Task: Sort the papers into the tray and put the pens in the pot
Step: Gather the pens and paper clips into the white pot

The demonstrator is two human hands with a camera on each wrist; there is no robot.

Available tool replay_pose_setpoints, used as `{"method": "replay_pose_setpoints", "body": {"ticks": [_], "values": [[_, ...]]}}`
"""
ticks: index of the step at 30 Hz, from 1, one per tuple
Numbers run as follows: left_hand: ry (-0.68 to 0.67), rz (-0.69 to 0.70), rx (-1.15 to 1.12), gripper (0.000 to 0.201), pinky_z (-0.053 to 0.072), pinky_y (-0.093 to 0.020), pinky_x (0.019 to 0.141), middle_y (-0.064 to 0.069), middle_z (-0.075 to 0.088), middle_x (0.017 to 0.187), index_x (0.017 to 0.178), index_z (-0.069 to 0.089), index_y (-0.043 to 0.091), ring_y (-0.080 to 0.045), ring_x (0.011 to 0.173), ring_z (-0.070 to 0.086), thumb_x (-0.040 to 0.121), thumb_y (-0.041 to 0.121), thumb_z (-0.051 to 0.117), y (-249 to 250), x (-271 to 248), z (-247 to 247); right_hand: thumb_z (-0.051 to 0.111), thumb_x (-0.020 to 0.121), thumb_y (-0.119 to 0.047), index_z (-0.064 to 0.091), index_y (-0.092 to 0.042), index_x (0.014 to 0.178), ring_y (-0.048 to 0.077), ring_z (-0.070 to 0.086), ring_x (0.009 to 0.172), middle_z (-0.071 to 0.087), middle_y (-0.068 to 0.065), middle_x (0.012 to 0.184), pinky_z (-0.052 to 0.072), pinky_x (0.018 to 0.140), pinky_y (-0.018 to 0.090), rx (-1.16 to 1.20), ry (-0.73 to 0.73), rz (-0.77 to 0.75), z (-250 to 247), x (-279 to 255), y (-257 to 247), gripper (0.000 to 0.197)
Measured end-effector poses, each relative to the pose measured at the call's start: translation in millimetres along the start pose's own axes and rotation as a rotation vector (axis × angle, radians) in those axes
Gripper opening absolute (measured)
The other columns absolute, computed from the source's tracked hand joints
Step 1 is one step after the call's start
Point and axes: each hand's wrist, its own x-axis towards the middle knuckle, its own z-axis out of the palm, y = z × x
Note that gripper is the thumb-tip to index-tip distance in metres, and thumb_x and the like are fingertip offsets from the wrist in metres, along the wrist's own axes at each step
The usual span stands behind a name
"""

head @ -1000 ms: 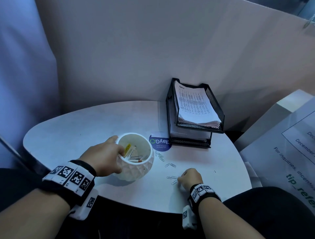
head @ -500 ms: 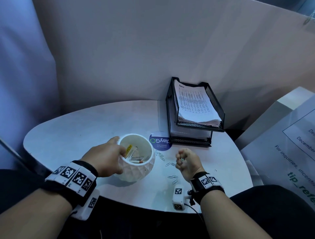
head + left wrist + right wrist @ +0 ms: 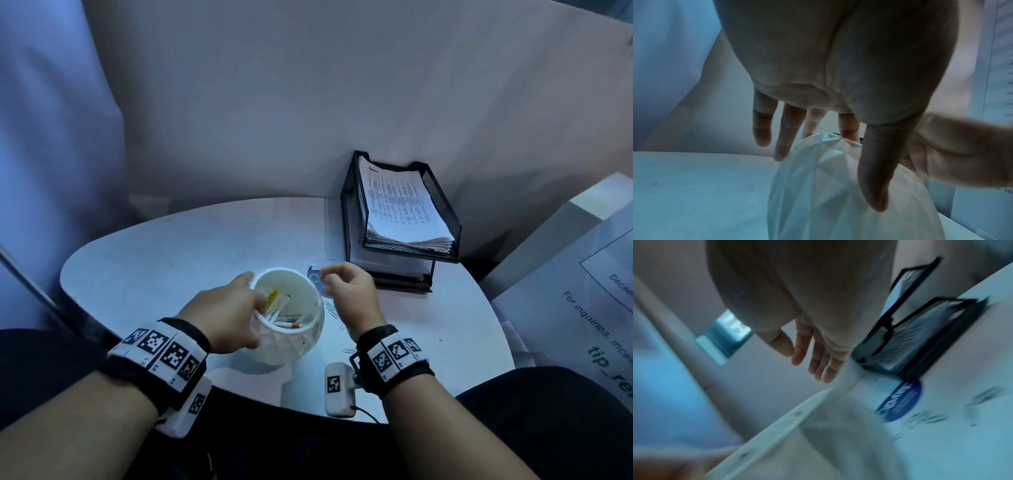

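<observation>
A white faceted pot (image 3: 291, 339) stands on the table with several pens (image 3: 284, 313) lying inside. My left hand (image 3: 239, 298) grips its left side: the thumb (image 3: 873, 175) presses the near wall and the fingers (image 3: 787, 129) reach round the far side. My right hand (image 3: 329, 277) hovers at the pot's right rim; the blurred right wrist view shows its fingers (image 3: 816, 360) straight and holding nothing. At the back right, a black mesh two-tier tray (image 3: 442, 205) holds a stack of printed papers (image 3: 397, 202) in its top tier.
Loose paper clips (image 3: 330, 310) lie on the white table (image 3: 171, 260) right of the pot, one more (image 3: 349, 350) near my right wrist. A blue round sticker (image 3: 315, 277) sits by the tray. A large printed sheet (image 3: 582, 308) leans at the right.
My right hand lifted from the paper clips near the table's front edge, closed into a fist, then moved up and left to the pot's rim and uncurled. My left hand stayed on the pot.
</observation>
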Motion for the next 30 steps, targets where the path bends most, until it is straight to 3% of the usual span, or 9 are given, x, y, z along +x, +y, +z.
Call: {"method": "replay_pose_setpoints", "body": {"ticks": [3,6,9,11,15,18,20,25,30], "values": [[0.009,-0.011,-0.007,0.040,0.054,-0.033,0.081,0.009,0.034,0.152,0.110,0.067,0.036,-0.021,0.102,0.067,0.072,0.041,0.080,-2.3,0.2,-1.5,0.062,0.085,-0.006,0.077,-0.020,0.085,0.016,0.070,0.082,0.077,-0.002,0.086,0.060,0.089,0.044,-0.294,0.090,0.065,-36.6,11.9,30.5,0.020],[0.018,-0.014,-0.019,0.040,0.054,-0.034,0.081,0.009,0.035,0.151,0.109,0.067,0.037,-0.020,0.102,0.067,0.072,0.041,0.080,-1.8,0.5,-4.1,0.062,0.087,-0.005,0.078,-0.020,0.102,0.019,0.069,0.100,0.077,0.001,0.105,0.054,0.096,0.030,-0.674,-0.023,0.236,-71.8,10.3,69.7,0.026],[0.019,-0.010,-0.017,0.039,0.053,-0.033,0.080,0.009,0.036,0.151,0.109,0.067,0.037,-0.021,0.103,0.066,0.073,0.041,0.081,-0.7,0.9,-4.4,0.067,0.085,-0.011,0.071,-0.031,0.092,0.020,0.067,0.103,0.072,0.002,0.111,0.050,0.086,0.023,-0.831,-0.150,0.383,-87.5,2.4,104.9,0.021],[0.014,-0.010,-0.018,0.039,0.053,-0.033,0.081,0.009,0.036,0.151,0.109,0.067,0.036,-0.021,0.103,0.066,0.073,0.041,0.082,-0.5,0.9,-3.7,0.072,0.086,-0.020,0.067,-0.034,0.085,0.019,0.067,0.101,0.071,-0.001,0.110,0.046,0.081,0.022,-0.856,-0.176,0.402,-87.9,-1.1,116.2,0.014],[0.012,-0.010,-0.014,0.038,0.052,-0.032,0.077,0.009,0.036,0.150,0.107,0.067,0.036,-0.021,0.101,0.066,0.073,0.041,0.081,-1.6,1.1,-2.0,0.076,0.080,-0.016,0.071,-0.033,0.085,0.014,0.065,0.090,0.073,-0.002,0.100,0.043,0.072,0.020,-0.851,-0.129,0.381,-82.4,-4.1,119.7,0.018],[0.004,-0.020,-0.007,0.039,0.054,-0.035,0.083,0.009,0.035,0.152,0.109,0.067,0.036,-0.021,0.104,0.066,0.073,0.041,0.081,-2.2,1.1,-1.4,0.070,0.080,-0.013,0.074,-0.028,0.081,0.014,0.067,0.080,0.073,-0.004,0.086,0.046,0.064,0.021,-0.871,-0.071,0.353,-77.5,-9.0,118.1,0.016],[0.000,-0.025,-0.001,0.040,0.055,-0.036,0.086,0.009,0.035,0.152,0.109,0.067,0.037,-0.021,0.105,0.066,0.072,0.042,0.082,-1.9,1.3,-1.0,0.064,0.082,-0.010,0.075,-0.025,0.077,0.014,0.067,0.078,0.072,-0.006,0.079,0.050,0.064,0.021,-0.882,-0.055,0.343,-74.3,-10.5,115.0,0.019],[-0.006,-0.029,0.008,0.041,0.055,-0.035,0.085,0.011,0.034,0.153,0.109,0.067,0.036,-0.021,0.104,0.066,0.071,0.043,0.082,-2.1,3.3,2.0,0.058,0.084,-0.011,0.073,-0.023,0.074,0.019,0.069,0.086,0.075,-0.003,0.085,0.056,0.075,0.026,-0.979,-0.114,0.325,-70.9,-7.2,107.8,0.022],[-0.016,-0.025,0.011,0.041,0.052,-0.033,0.084,0.010,0.033,0.154,0.109,0.065,0.036,-0.021,0.107,0.065,0.073,0.044,0.084,-2.5,5.8,2.7,0.063,0.081,-0.015,0.068,-0.021,0.078,0.020,0.065,0.083,0.070,-0.002,0.085,0.051,0.070,0.026,-0.931,-0.039,0.322,-76.9,-9.9,109.9,0.008]]}}
